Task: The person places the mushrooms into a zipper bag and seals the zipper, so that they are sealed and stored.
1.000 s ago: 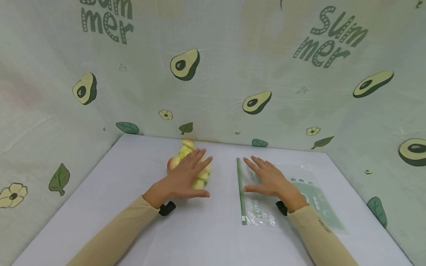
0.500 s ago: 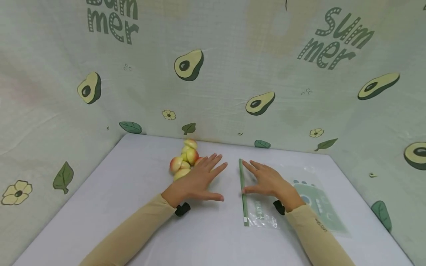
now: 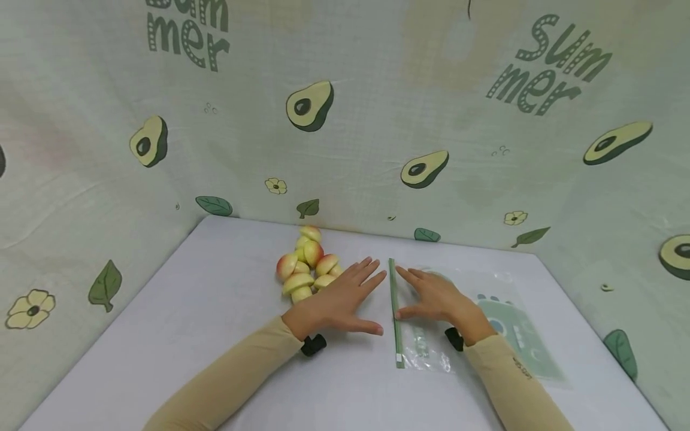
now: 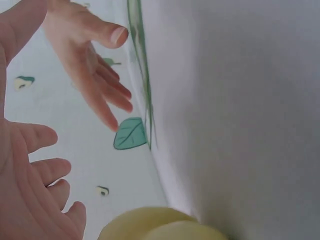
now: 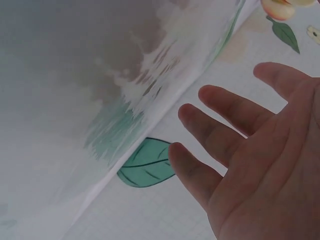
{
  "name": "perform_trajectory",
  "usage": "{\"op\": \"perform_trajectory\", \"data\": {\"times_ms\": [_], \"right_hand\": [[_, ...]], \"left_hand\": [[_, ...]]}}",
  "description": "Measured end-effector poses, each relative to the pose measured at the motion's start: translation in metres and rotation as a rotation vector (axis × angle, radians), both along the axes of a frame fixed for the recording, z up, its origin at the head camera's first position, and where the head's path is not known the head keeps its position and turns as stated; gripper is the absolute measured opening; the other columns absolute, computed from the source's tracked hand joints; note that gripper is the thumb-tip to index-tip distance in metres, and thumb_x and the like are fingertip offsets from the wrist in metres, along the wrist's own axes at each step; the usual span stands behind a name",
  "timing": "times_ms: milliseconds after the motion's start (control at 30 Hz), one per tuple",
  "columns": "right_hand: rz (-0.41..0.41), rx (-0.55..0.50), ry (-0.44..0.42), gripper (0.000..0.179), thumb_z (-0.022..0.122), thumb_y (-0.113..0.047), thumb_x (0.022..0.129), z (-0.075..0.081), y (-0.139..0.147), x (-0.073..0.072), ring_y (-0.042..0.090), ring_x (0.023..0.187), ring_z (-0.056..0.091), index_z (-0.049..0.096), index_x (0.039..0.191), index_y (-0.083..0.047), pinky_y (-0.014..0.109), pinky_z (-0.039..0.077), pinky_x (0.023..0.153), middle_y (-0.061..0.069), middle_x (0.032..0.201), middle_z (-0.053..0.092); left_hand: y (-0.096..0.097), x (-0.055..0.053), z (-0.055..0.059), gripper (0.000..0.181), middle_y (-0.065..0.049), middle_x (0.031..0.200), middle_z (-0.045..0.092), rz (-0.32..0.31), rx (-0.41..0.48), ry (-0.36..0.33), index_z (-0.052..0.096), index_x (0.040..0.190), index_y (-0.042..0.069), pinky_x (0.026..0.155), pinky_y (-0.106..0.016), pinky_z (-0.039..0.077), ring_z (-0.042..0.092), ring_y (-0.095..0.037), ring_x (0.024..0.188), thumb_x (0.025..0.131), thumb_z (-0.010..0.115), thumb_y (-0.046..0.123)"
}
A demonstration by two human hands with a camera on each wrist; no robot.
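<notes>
My left hand (image 3: 341,302) hovers over the middle of the table, fingers spread and straight, holding nothing. At its left lies a cluster of several yellow, red-tinged mushroom-shaped pieces (image 3: 298,284), partly covered by the hand; a yellow one (image 4: 150,225) shows low in the left wrist view. A clear zip bag (image 3: 431,359) with a green zip strip (image 3: 396,335) and a green print lies flat to the right. Over the bag's zip end is my right hand (image 3: 439,296), its fingers extended, thumb tip overlapping the strip. In the right wrist view its palm (image 5: 270,165) holds nothing.
A white-covered table (image 3: 178,311) is enclosed at the back and sides by a pale cloth (image 3: 356,120) printed with avocados, leaves and lettering. A black wrist camera (image 3: 314,345) sits under the left wrist, another (image 3: 454,338) under the right.
My left hand has moved right, off the mushroom-shaped pieces and toward the bag's zip strip, uncovering more of them. The right hand has stayed nearly in place over the bag.
</notes>
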State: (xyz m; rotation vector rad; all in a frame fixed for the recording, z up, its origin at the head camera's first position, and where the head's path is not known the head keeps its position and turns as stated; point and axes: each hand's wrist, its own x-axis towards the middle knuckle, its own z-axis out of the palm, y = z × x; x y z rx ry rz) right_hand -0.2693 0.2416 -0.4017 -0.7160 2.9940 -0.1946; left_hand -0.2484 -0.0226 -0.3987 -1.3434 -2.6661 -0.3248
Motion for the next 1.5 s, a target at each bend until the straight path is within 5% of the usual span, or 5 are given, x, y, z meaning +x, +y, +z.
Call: {"op": "perform_trajectory", "data": {"times_ms": [400, 967, 1500], "right_hand": [[-0.038, -0.013, -0.071, 0.108, 0.065, -0.077, 0.065, -0.003, 0.003, 0.002, 0.038, 0.132, 0.038, 0.026, 0.152, -0.026, 0.057, 0.035, 0.100, 0.016, 0.151, 0.032], [-0.062, -0.031, -0.147, 0.107, 0.069, -0.073, 0.065, -0.005, 0.006, 0.004, 0.038, 0.134, 0.034, 0.029, 0.151, -0.023, 0.059, 0.034, 0.100, 0.015, 0.152, 0.031], [-0.065, -0.035, -0.152, 0.107, 0.067, -0.075, 0.065, -0.006, 0.007, 0.002, 0.037, 0.136, 0.032, 0.030, 0.151, -0.023, 0.058, 0.032, 0.102, 0.014, 0.152, 0.031]], "left_hand": [[0.019, 0.000, -0.012, 0.105, -0.015, 0.158, 0.011, 0.007, -0.075, 0.001, 0.018, 0.153, 0.008, 0.116, -0.038, 0.010, 0.002, -0.028, 0.146, 0.080, 0.048, 0.076], [0.034, -0.005, -0.013, 0.103, -0.012, 0.157, 0.018, 0.117, -0.098, -0.204, 0.020, 0.153, 0.012, 0.112, -0.038, 0.025, 0.014, -0.026, 0.144, 0.078, 0.058, 0.071], [0.040, -0.014, -0.013, 0.100, -0.013, 0.157, 0.017, 0.146, -0.149, -0.220, 0.022, 0.153, 0.012, 0.113, -0.040, 0.023, 0.013, -0.028, 0.144, 0.079, 0.058, 0.070]]}}
